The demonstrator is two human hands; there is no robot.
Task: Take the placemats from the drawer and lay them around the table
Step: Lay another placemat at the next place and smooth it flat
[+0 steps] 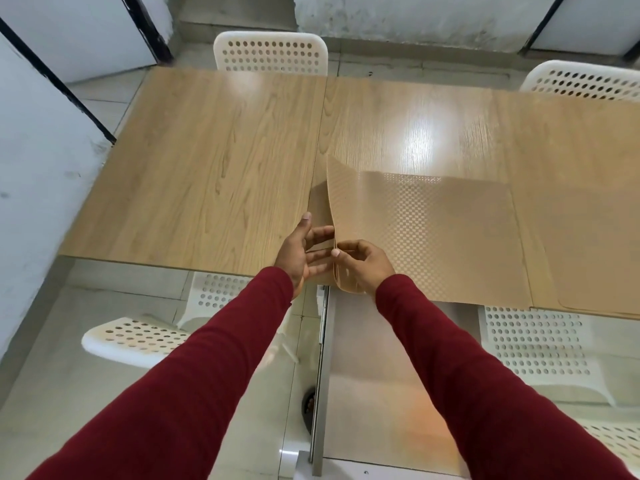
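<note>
A stack of tan placemats (429, 237) with a fine checkered texture lies on the wooden table (207, 168), near its front edge. The top mat's left edge is curled up off the stack. My right hand (363, 266) pinches that lifted edge near the front corner. My left hand (304, 251) is slipped under the raised edge with fingers spread, touching the mat below. Another tan placemat (588, 237) lies flat on the table to the right, partly under the stack. Both arms wear dark red sleeves.
White perforated chairs stand around the table: one at the far side (270, 51), one at the far right (585, 83), one at the near left (138, 336), one at the near right (536, 348). A seam (320, 133) splits the tabletop. A white wall runs along the left.
</note>
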